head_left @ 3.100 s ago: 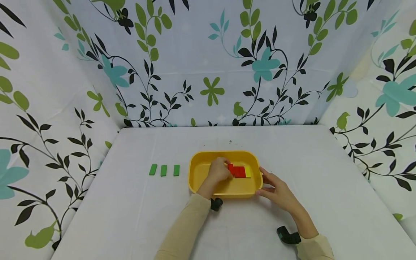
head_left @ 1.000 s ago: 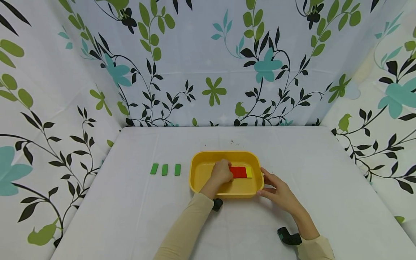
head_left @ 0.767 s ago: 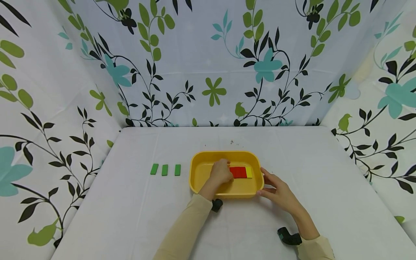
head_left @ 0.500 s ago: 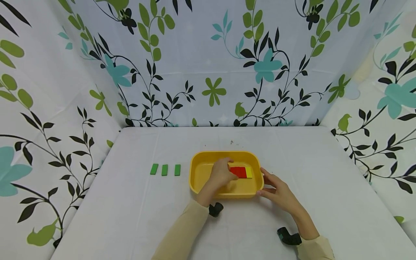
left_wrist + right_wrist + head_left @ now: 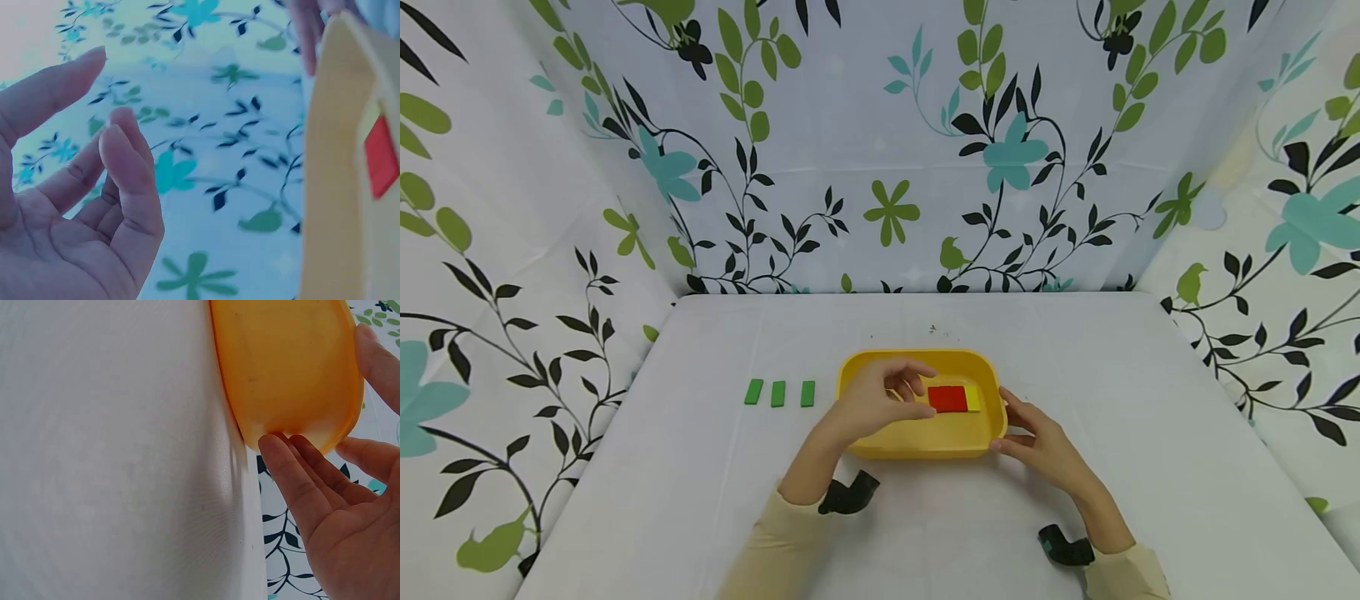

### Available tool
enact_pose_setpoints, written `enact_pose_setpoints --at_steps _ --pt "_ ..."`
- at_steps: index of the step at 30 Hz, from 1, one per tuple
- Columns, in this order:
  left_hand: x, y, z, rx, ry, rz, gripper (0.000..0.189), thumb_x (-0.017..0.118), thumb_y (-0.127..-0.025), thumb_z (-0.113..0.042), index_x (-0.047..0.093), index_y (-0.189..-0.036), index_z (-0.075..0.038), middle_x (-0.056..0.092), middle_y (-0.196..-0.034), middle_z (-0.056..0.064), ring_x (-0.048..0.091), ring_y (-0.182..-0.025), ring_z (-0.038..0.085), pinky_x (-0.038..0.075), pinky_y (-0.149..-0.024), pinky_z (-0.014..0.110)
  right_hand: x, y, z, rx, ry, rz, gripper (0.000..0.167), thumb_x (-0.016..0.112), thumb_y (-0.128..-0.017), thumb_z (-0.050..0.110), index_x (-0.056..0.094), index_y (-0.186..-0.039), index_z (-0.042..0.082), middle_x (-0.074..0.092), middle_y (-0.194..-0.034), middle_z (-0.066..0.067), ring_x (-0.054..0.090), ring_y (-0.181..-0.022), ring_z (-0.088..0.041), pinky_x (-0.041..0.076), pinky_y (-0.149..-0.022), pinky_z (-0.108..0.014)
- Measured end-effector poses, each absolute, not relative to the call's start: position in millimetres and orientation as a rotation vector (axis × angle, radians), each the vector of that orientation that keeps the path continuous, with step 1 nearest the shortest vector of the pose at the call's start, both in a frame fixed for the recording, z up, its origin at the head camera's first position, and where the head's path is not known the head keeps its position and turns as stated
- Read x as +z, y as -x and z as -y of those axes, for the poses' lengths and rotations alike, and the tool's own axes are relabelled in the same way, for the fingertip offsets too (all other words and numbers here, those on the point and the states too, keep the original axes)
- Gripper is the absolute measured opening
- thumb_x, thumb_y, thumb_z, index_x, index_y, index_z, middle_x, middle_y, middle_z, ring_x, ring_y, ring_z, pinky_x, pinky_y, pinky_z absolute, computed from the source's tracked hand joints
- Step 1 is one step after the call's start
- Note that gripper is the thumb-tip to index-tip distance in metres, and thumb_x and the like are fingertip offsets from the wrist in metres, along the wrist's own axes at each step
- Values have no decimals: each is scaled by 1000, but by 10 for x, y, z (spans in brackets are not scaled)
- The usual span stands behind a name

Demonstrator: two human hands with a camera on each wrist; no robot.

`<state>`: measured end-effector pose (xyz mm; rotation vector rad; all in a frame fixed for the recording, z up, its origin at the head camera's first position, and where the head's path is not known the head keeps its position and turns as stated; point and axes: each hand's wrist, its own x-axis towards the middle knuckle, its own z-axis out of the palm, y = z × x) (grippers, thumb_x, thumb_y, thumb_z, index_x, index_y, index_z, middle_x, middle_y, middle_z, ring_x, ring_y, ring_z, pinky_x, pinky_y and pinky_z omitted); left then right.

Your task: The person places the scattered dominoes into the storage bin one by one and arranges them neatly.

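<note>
In the head view, a yellow tray stands on the white table. Inside it lies a red patch of flat tiles, with a yellow tile against its right side. My left hand hovers over the tray's left half, fingers loosely bent, thumb and fingertips apart with nothing between them; the left wrist view also shows this hand bare. My right hand holds the tray's right end, thumb at the near corner and fingers at the far one. From the right wrist, its fingertips touch the tray's outside.
Three green tiles stand apart in a row left of the tray: a left one, a middle one and a right one. Patterned cloth hangs behind the table and along both sides.
A red tile that stood slightly askew now lies flush with the other red. My left hand has let go and drawn back left, its fingers spreading. The right hand keeps its place.
</note>
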<state>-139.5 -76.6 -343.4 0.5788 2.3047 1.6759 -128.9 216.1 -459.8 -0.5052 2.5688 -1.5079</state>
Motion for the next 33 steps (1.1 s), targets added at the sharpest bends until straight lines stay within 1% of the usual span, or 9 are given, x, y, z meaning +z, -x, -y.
enact_pose_setpoints --at_steps 3,7,14,17,21,24,26,31,33 --pt "-3338 1399 1021 1737 -583 -2368 40 79 -80 -8 66 -117 -4 60 -95 14 57 -81 19 50 -69 23 -4592 1285 -2155 -1507 501 -2571 82 75 -85 20 32 -154 12 54 -134 -19 57 -121 -37 53 -92 -35" --pt "-3296 1432 1358 1770 -506 -2484 44 80 -79 -8 65 -120 -7 60 -98 10 58 -84 20 51 -72 22 -4594 1279 -2163 -1516 503 -2570 82 75 -85 19 32 -154 12 54 -133 -19 57 -121 -37 53 -92 -36" --pt "-3374 1452 1939 1848 -358 -2595 49 77 -82 -5 60 -128 -5 57 -107 15 60 -84 12 52 -73 21 -4596 1277 -2164 -1531 508 -2559 82 75 -84 19 32 -153 13 54 -133 -19 57 -121 -37 53 -92 -36" --pt "-3441 1449 2172 1867 -279 -2651 51 76 -83 -7 58 -131 -4 56 -108 11 59 -85 9 51 -73 20 -4588 1278 -2163 -1526 506 -2562 82 75 -85 19 32 -154 13 54 -133 -19 57 -121 -37 53 -92 -36" --pt "-3580 1439 2461 1866 -138 -2702 54 76 -84 -9 55 -133 -4 56 -106 1 59 -85 5 49 -72 18 -4577 1280 -2161 -1520 503 -2565 82 75 -85 19 31 -154 12 54 -132 -19 57 -122 -37 53 -92 -36" --pt "-3714 1448 2646 1841 -36 -2714 56 76 -85 -11 53 -136 -4 55 -105 -4 58 -85 3 49 -72 17 -4570 1283 -2163 -1521 501 -2564 82 75 -85 19 32 -154 12 54 -132 -19 56 -122 -37 52 -92 -36" --pt "-3813 1472 2748 1809 20 -2720 58 76 -85 -12 52 -137 -4 54 -106 -3 57 -85 3 48 -73 17 -4570 1284 -2164 -1519 502 -2567 82 75 -85 19 32 -154 12 54 -132 -19 56 -121 -37 52 -92 -36" --pt "-4055 1564 2926 1757 134 -2679 62 75 -87 -19 48 -141 -4 53 -112 6 54 -87 4 48 -75 16 -4590 1286 -2163 -1517 507 -2580 81 75 -85 19 32 -153 12 55 -132 -19 57 -121 -37 53 -92 -36" --pt "-4148 1594 2978 1746 182 -2643 64 75 -87 -21 47 -142 -5 52 -114 7 52 -87 4 49 -76 17 -4599 1284 -2158 -1518 511 -2575 81 75 -85 19 32 -153 12 55 -132 -19 57 -121 -37 53 -92 -35"
